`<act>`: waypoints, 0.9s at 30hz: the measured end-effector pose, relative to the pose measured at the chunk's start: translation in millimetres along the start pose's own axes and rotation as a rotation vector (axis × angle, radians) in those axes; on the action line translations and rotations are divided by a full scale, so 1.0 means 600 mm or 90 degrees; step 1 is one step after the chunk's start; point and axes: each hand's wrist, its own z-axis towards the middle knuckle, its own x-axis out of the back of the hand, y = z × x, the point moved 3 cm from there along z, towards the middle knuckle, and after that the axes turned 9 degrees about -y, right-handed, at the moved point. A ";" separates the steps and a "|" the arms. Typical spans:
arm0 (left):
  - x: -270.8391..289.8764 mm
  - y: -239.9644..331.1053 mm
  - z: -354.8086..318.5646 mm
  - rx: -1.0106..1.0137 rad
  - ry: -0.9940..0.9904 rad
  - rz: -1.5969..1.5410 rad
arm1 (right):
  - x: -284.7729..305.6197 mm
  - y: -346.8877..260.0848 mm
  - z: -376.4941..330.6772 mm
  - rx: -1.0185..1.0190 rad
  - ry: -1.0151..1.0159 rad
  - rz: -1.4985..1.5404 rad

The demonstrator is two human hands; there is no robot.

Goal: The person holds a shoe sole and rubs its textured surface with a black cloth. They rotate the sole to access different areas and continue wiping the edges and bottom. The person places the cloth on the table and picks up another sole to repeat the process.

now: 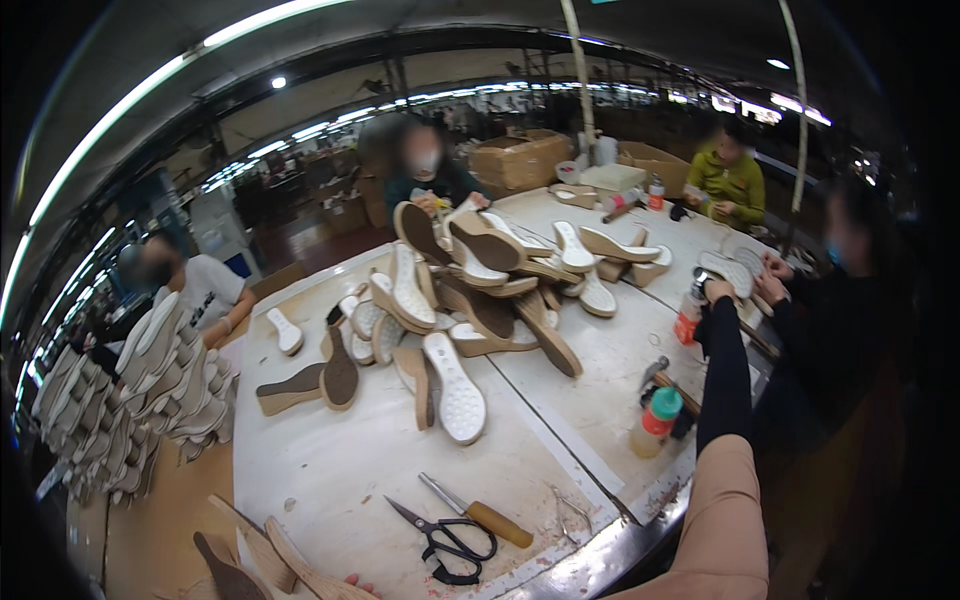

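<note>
At the lower edge, the fingertips of my left hand (361,584) curl past the edge of a tan wedge shoe sole (300,567); the rest of that hand is hidden. My right arm stretches far across the table's right side. Closed at its end, my right hand (718,291) is at the top of a bottle with a red label (686,326); its fingers are small and partly hidden. Between my arms lie black-handled scissors (450,540) and a knife with a wooden handle (497,522). Another dark-faced wedge sole (226,570) lies at the lower left.
Wedge soles (410,285) are heaped mid-table (330,455). Stacked soles (175,375) stand at left. A green-capped bottle (655,425) and hammer (654,372) are beside my right arm. A co-worker (835,290) handles a white sole (727,272) near my right hand; other people sit around the table.
</note>
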 end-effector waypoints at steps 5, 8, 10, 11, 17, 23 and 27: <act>-0.013 0.025 -0.035 -0.021 0.006 0.051 | -0.119 0.005 0.000 0.013 -0.058 -0.071; -0.034 0.023 -0.032 -0.024 0.002 0.035 | -0.093 0.006 0.009 0.027 -0.043 -0.099; -0.054 0.025 -0.028 -0.045 0.015 0.046 | -0.061 0.025 0.025 0.025 -0.029 -0.121; -0.038 0.023 -0.021 -0.056 0.033 0.052 | -0.065 0.015 0.023 0.036 -0.029 -0.123; -0.049 0.028 -0.025 -0.072 0.035 0.053 | -0.026 0.031 0.054 0.068 -0.001 -0.126; -0.038 0.035 -0.036 -0.110 0.059 -0.016 | -0.047 0.018 0.066 0.166 0.017 -0.107; -0.039 0.031 -0.030 -0.103 0.058 0.030 | 0.105 -0.021 0.076 0.360 0.134 -0.022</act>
